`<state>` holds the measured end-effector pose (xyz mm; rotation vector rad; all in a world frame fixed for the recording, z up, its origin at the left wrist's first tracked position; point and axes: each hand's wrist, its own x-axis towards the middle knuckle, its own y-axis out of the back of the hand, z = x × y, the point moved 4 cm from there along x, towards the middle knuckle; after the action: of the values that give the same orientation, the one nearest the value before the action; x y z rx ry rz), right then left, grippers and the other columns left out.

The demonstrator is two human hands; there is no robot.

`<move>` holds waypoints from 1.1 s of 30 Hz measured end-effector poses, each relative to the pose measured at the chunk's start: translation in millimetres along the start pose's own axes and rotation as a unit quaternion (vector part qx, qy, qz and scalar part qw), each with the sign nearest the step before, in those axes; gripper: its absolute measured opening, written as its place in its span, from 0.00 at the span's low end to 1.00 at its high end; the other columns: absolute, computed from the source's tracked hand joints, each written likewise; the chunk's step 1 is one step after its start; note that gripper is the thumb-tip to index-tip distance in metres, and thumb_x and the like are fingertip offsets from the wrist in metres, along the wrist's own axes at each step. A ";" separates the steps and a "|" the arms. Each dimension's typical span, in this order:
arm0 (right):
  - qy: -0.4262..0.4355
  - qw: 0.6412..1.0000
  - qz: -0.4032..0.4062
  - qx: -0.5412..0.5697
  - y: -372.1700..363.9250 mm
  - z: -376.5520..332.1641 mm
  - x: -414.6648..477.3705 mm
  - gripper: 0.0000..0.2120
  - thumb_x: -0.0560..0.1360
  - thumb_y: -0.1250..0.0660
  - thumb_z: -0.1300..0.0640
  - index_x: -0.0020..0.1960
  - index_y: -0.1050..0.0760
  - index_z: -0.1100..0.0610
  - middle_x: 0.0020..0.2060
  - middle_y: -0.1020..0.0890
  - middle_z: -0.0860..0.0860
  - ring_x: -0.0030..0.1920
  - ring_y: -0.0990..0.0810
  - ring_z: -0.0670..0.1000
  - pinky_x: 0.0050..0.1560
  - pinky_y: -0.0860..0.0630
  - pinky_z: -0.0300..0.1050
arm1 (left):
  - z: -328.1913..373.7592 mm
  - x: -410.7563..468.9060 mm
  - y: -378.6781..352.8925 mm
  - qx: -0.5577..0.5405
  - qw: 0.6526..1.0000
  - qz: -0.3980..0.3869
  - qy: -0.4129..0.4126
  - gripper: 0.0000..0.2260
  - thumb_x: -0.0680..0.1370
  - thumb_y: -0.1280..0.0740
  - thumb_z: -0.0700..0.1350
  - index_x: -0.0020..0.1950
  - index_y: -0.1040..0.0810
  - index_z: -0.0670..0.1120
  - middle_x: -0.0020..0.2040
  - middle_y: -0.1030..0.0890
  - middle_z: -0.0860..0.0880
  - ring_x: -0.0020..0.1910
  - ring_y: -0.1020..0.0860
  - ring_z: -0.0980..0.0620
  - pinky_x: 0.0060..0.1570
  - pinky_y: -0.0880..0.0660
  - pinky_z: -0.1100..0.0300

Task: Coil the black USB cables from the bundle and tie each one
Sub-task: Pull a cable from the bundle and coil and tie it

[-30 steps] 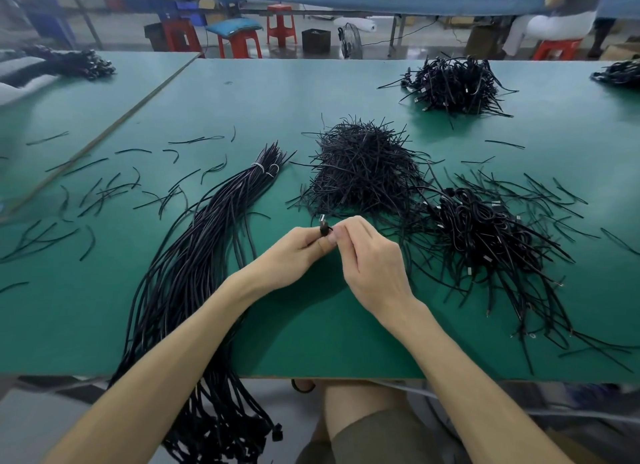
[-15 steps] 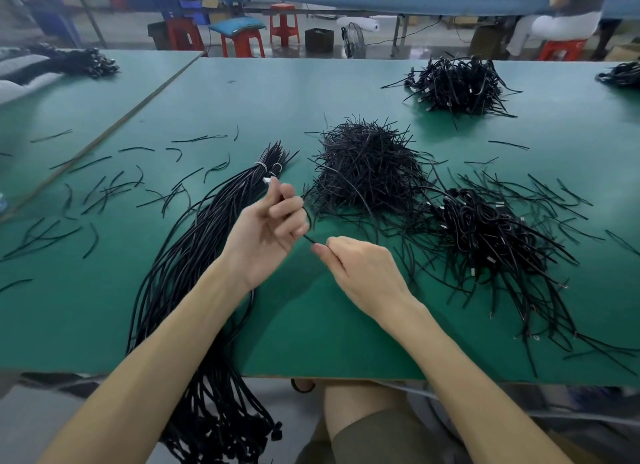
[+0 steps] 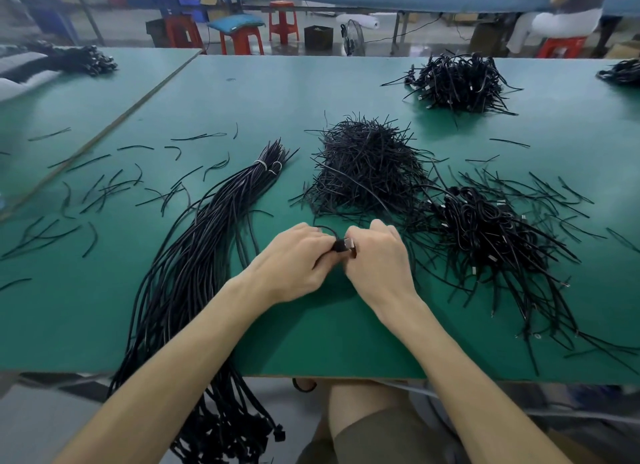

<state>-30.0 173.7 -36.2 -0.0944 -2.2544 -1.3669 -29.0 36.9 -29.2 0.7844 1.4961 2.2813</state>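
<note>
Pinching one black USB cable [image 3: 341, 246] with left hand [image 3: 294, 259] and right hand [image 3: 375, 259], both grips curled tight, beside bundle [image 3: 194, 263] on tabletop [image 3: 311, 342].

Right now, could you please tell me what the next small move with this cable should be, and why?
Probably wind the cable into loops: left hand and right hand both pinch it at the plug, only one short arc shows, and it is not tied yet.
</note>
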 end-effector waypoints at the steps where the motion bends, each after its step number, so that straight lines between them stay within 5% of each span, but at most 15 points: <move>1: 0.010 1.000 0.013 -0.007 0.4 -0.6 -0.2 0.13 0.67 0.32 0.69 0.34 0.33 0.56 0.26 0.30 0.49 0.37 0.34 0.55 0.43 0.28 0.53 | 0.5 0.4 0.5 0.013 1.000 0.005 -0.006 0.13 0.83 0.37 0.43 0.39 0.26 0.42 0.36 0.22 0.48 0.38 0.26 0.45 0.49 0.29 0.50; 4: 0.030 0.997 0.066 -0.014 2.6 0.5 -1.6 0.10 0.69 0.31 0.67 0.36 0.30 0.57 0.30 0.23 0.51 0.39 0.28 0.57 0.44 0.29 0.52 | -1.8 0.3 3.9 0.029 0.999 0.023 -0.004 0.12 0.84 0.37 0.42 0.41 0.24 0.41 0.39 0.20 0.48 0.43 0.25 0.45 0.51 0.30 0.53; 9: 0.085 0.980 0.174 0.039 11.1 0.7 -4.6 0.11 0.78 0.35 0.59 0.37 0.29 0.59 0.32 0.27 0.50 0.38 0.30 0.55 0.42 0.31 0.50 | 2.5 -2.6 10.2 0.014 0.999 0.037 -0.002 0.16 0.86 0.42 0.48 0.49 0.19 0.40 0.46 0.17 0.49 0.49 0.24 0.48 0.58 0.29 0.56; 13: 0.090 0.977 0.187 0.048 11.5 0.7 -5.2 0.12 0.80 0.34 0.58 0.38 0.28 0.60 0.32 0.26 0.50 0.38 0.30 0.54 0.42 0.31 0.50 | -0.5 -2.6 8.3 -0.027 0.999 0.011 0.039 0.28 0.83 0.50 0.59 0.50 0.21 0.39 0.48 0.18 0.48 0.52 0.24 0.48 0.57 0.28 0.54; 16: 0.092 0.976 0.186 0.068 13.3 -2.0 -4.8 0.13 0.81 0.37 0.57 0.39 0.28 0.59 0.34 0.28 0.46 0.39 0.32 0.52 0.43 0.31 0.49 | -0.7 -4.7 7.5 -0.037 0.998 0.049 0.023 0.24 0.84 0.47 0.58 0.48 0.22 0.41 0.52 0.19 0.56 0.54 0.24 0.51 0.57 0.27 0.56; 20: 0.103 0.977 0.170 0.080 11.3 -6.2 -6.2 0.16 0.84 0.41 0.55 0.41 0.25 0.61 0.34 0.24 0.49 0.37 0.29 0.54 0.43 0.28 0.52 | -11.5 -3.7 3.1 -0.132 0.989 0.036 0.056 0.19 0.86 0.45 0.53 0.70 0.23 0.46 0.73 0.27 0.59 0.71 0.28 0.57 0.71 0.31 0.58; 28: 0.127 0.982 0.117 0.084 8.5 -10.7 -7.8 0.20 0.85 0.45 0.55 0.40 0.25 0.63 0.33 0.24 0.54 0.36 0.27 0.58 0.43 0.26 0.57 | -7.9 1.7 -5.3 -0.494 0.859 0.027 0.130 0.21 0.87 0.45 0.51 0.77 0.30 0.43 0.73 0.24 0.52 0.73 0.28 0.56 0.76 0.34 0.57; 33: 0.129 0.989 0.017 0.078 -1.4 -13.0 -7.7 0.20 0.85 0.42 0.53 0.41 0.26 0.64 0.31 0.24 0.57 0.35 0.27 0.60 0.42 0.26 0.56 | -15.1 2.9 5.7 -0.678 0.721 0.068 0.127 0.22 0.87 0.47 0.50 0.66 0.21 0.38 0.60 0.16 0.41 0.62 0.19 0.43 0.62 0.23 0.54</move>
<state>-18.9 163.4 -35.9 0.0911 -2.1213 -1.1116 -40.0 24.8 -27.9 0.0822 -0.4618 2.7516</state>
